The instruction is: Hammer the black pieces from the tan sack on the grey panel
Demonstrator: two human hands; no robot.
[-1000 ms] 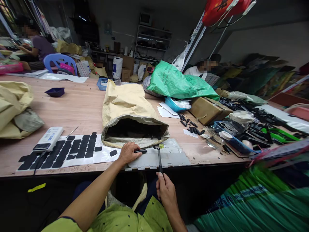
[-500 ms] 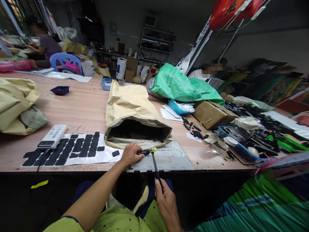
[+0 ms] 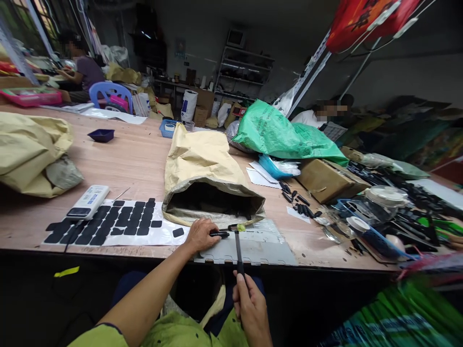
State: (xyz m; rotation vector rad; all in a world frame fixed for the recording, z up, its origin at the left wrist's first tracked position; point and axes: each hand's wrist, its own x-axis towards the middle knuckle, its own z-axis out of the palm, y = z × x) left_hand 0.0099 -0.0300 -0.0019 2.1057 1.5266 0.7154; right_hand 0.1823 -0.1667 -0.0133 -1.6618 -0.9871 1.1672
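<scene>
My right hand (image 3: 251, 303) grips the dark handle of a small hammer (image 3: 238, 248), whose metal shaft points away from me. At the hammer's far end is a head with a yellow-green face, just above a grey board (image 3: 249, 248) on the table edge. My left hand (image 3: 200, 234) is closed on a small black part (image 3: 219, 234), held over the board left of the hammer head. What exactly the part is cannot be made out. Right behind both hands lies a tan sack (image 3: 206, 159), its wide dark mouth facing me.
A sheet of black stickers (image 3: 144, 233) and a white device (image 3: 88, 202) lie to the left. On the right are black parts (image 3: 304, 210), a cardboard box (image 3: 325, 180), a green bag (image 3: 289, 137) and a blue basket (image 3: 383, 246). Two people sit farther back.
The view has shifted slightly, moving the scene rightward. The hammer head has turned, its dark end now left and yellow-green face right. The black part now sits lower, apart from the head.
</scene>
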